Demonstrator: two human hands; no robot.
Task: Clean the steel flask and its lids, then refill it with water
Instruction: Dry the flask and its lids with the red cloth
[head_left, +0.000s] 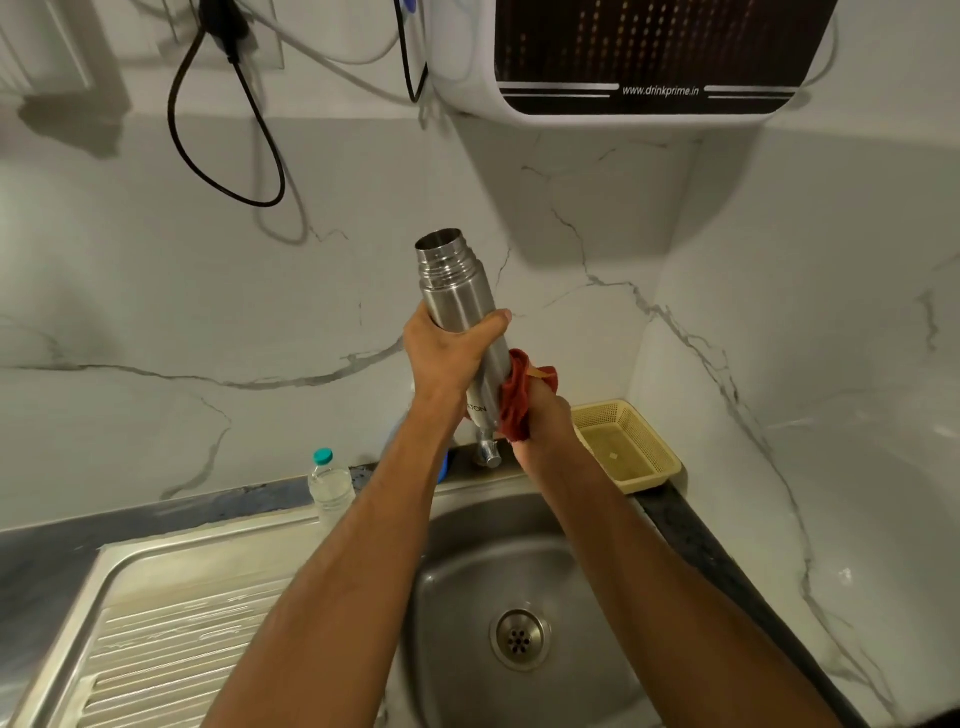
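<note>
- I hold the steel flask with my left hand wrapped around its middle, thumb across the front. It is up in the air above the sink, mouth open and tilted a little away from me.
- My right hand is closed on a red cloth and presses it against the lower part of the flask.
- I think this step is wiping the outside. It is better to turn the flask with the left hand while the cloth slides along, and to keep a firm grip, because steel may slip.
- No lids are visible.
- Under my hands is the tap. Right of my right hand stands a yellow basket; left of my left arm, a small plastic bottle.
- Above my hands a water purifier hangs on the marble wall.
</note>
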